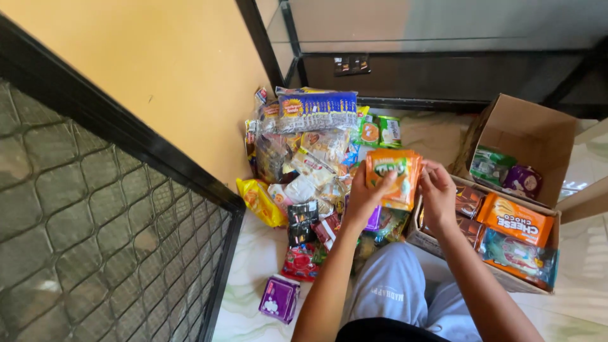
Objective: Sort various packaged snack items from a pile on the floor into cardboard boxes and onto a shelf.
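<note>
1. The orange snack packet (394,176) is held up in the air between both hands, above the person's lap and the edge of the heap on the floor, just left of the cardboard box.
2. The left hand (366,193) has its fingers closed round the packet's lower left side, thumb over the front face. The right hand (438,190) pinches the right edge with its fingers closed on the film.
3. The packet looks light and soft: a glossy film pouch, probably several small ones banded together. It would crumple rather than resist, and the shiny skin is likely slippery. My judgement is that the sealed edges and corners are the safest hold, since squeezing the middle could crush what is inside.
4. Just below the hands lie a purple wrapper (375,218) and a green packet (389,227), partly hidden.
5. To the left, a heap of mixed snack packets (304,164) spreads over the pale floor (250,266) against the yellow wall (158,69), with a blue-and-white bag (316,109) on top at the back.
6. To the right, an open cardboard box (525,130) holds more packets, among them an orange biscuit pack (514,220).
7. A small purple packet (278,299) lies apart, near the black-framed mesh panel (95,221).
</note>
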